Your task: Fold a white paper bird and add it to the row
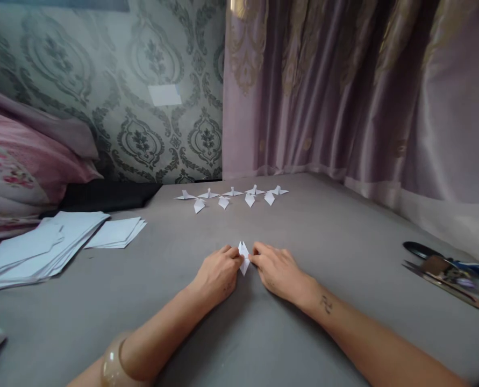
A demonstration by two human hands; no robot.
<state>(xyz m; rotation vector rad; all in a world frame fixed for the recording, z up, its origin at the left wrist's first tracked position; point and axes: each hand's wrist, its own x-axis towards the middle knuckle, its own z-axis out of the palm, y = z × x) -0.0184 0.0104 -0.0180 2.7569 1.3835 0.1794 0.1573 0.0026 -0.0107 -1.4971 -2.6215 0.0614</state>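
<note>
A small piece of folded white paper (244, 259) stands between my hands, at the middle of the grey surface. It is a narrow diamond with two points at its far end and one point toward me. My left hand (221, 271) pinches its left edge with the fingers closed. From the other side, my right hand (279, 269) has its thumb and fingertips closed on the right edge. Farther back stand several folded paper cranes (233, 191) in a row, with several smaller folded paper pieces (249, 200) in front of them.
Stacked white paper sheets (49, 242) and smaller paper squares (118, 232) lie at the left, near a black cloth (110, 196). Scissors (444, 285) and other small items lie at the far right. A pink curtain (323, 107) and a patterned wall (142, 134) border the back.
</note>
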